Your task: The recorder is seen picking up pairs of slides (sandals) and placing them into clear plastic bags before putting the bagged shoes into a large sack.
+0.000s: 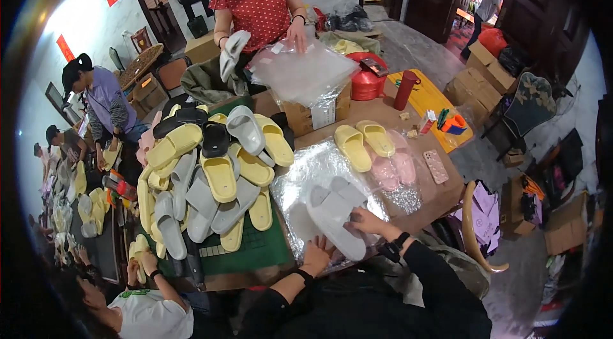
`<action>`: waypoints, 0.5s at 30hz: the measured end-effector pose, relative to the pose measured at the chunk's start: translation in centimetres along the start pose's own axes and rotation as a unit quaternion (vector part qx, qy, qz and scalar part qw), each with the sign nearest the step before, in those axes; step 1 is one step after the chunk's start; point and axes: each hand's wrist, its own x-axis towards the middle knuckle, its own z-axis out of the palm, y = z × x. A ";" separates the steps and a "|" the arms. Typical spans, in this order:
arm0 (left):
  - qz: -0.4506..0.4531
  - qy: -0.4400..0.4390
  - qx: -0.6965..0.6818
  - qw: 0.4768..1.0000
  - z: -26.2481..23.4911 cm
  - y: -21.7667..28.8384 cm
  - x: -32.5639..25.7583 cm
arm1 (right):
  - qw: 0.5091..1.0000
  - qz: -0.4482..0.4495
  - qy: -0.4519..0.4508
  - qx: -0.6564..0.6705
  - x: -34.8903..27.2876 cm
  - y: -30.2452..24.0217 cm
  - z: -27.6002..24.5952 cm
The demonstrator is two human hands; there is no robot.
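A pair of grey slippers [335, 221] lies at the front of the table, on or in shiny clear plastic film [290, 189]; I cannot tell which. My right hand [370, 222] is closed at the slippers' right edge, its fingertips on the near slipper's side. Fingers apart, my left hand [316, 256] rests on the plastic just left of the heel. Beyond the grey pair sit yellow slippers [364, 144], and pink slippers [393, 169] next to them. A heap of yellow, grey and black slippers [217, 176] is piled on the left.
Across the table a person in red [258, 3] holds a light slipper beside stacked clear bags [303, 67] on a carton [313, 115]. A red twine roll [368, 77], a red cylinder [405, 90] and a phone [435, 167] stand or lie rightward. A co-worker [150, 313] sits close left.
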 end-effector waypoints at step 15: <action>-0.044 0.016 0.081 0.996 1.2 0.3 0.7 | 0.904 0.226 -0.359 0.048 -6.9 -6.9 -5.6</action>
